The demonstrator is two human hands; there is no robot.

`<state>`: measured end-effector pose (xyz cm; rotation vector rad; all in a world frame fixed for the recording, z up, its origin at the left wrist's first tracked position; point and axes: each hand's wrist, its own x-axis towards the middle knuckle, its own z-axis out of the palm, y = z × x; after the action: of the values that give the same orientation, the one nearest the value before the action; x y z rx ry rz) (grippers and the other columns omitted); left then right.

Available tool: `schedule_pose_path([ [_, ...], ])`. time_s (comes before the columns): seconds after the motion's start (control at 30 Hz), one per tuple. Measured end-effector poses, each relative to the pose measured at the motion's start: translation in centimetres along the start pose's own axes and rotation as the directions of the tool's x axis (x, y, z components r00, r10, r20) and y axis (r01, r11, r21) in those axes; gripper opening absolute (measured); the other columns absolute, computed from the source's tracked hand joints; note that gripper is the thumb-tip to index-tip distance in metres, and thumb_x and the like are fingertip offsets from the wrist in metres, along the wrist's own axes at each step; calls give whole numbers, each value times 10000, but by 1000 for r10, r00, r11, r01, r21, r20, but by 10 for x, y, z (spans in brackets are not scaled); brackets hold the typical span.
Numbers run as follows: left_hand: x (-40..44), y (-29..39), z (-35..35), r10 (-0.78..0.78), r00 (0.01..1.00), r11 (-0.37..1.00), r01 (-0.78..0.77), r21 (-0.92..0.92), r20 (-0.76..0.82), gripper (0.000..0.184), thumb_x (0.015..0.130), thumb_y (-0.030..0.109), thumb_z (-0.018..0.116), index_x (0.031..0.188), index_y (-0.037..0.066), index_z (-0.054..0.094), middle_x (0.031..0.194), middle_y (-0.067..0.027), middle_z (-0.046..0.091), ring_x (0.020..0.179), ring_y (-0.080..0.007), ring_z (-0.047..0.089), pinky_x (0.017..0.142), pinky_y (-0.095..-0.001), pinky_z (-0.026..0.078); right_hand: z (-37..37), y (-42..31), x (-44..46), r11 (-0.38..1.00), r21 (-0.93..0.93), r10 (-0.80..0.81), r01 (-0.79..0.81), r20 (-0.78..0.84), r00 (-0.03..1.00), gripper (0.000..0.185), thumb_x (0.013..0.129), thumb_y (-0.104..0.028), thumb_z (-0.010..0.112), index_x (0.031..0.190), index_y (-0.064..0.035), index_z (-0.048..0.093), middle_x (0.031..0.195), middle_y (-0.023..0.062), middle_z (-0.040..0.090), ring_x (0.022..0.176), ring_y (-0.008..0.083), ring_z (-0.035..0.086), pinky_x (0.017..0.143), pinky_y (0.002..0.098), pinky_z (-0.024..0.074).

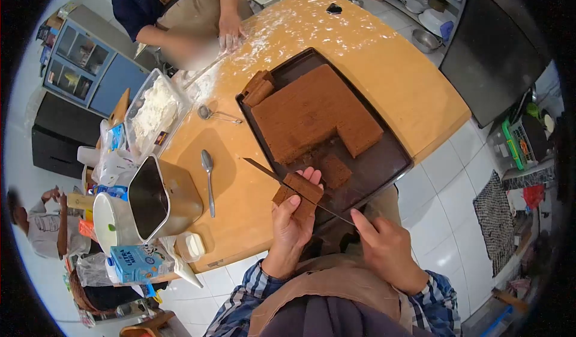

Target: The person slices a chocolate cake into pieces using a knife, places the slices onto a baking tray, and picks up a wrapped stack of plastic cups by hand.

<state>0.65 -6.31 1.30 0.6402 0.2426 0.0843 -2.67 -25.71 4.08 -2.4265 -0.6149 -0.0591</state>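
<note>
Brown cake piece (304,186), dark knife (264,170) against it

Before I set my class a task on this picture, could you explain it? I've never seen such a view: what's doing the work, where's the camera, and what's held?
There is no machine here: a person works with two bare hands. The single picture comes from a camera worn on that person's head, looking forward and down.

The left hand holds a small cake piece. The right hand grips a knife, whose blade lies across that piece; how deep it cuts, if at all, I can't tell.

On the wooden table is a dark tray bearing a large brown cake with one corner missing. To its left lie a spoon and a small strainer. Across the table, another person's hand rests on the floury surface.
</note>
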Motion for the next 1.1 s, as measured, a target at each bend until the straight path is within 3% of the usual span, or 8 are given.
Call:
schedule_pose_path([
  [0.3,-1,-6,-2,-24,999,1000,23,6,31,506,789,128,632,1234,-12,436,1286,-190,484,1244,-336,436,1044,-458,361,-3,1,-4,997,-72,48,-42,94,994,557,719,-57,584,1264,-151,517,727,95,493,588,282,547,524,398,463],
  [0.4,-1,-6,0,-24,999,1000,25,-10,43,511,791,130,633,1237,-17,432,1289,-191,481,1245,-335,436,1047,-458,359,4,1,5,1000,10,10,-11,38,999,568,722,-57,573,1279,-138,498,731,93,491,570,280,543,506,401,459],
  [0.6,-2,-6,-5,-33,998,999,33,-11,45,521,795,136,632,1246,-22,423,1304,-194,466,1260,-336,418,1058,-450,349,-2,3,-8,996,-45,84,-78,143,986,601,704,-59,588,1291,-139,486,746,103,496,626,283,557,544,396,473],
  [0.93,-6,-7,-2,-77,996,997,77,-23,34,531,791,111,635,1251,-34,413,1309,-201,459,1274,-344,402,1070,-455,333,2,5,-11,993,-96,75,-65,108,991,567,705,-30,612,1256,-124,518,716,91,489,599,265,540,498,377,439],
  [1.03,-6,-13,3,-74,997,987,69,144,25,618,773,241,634,1284,-3,386,1339,-182,432,1290,-320,383,1073,-431,327,4,3,-4,992,-90,103,-92,125,987,590,713,-55,582,1286,-163,494,756,117,509,618,292,571,531,407,472],
  [1.1,-7,-12,5,-100,995,988,97,123,20,620,771,246,638,1278,-8,390,1334,-184,438,1284,-322,391,1072,-429,327,9,2,1,996,-48,75,-71,83,994,582,722,-52,574,1287,-164,494,762,125,513,605,299,572,524,413,471],
])
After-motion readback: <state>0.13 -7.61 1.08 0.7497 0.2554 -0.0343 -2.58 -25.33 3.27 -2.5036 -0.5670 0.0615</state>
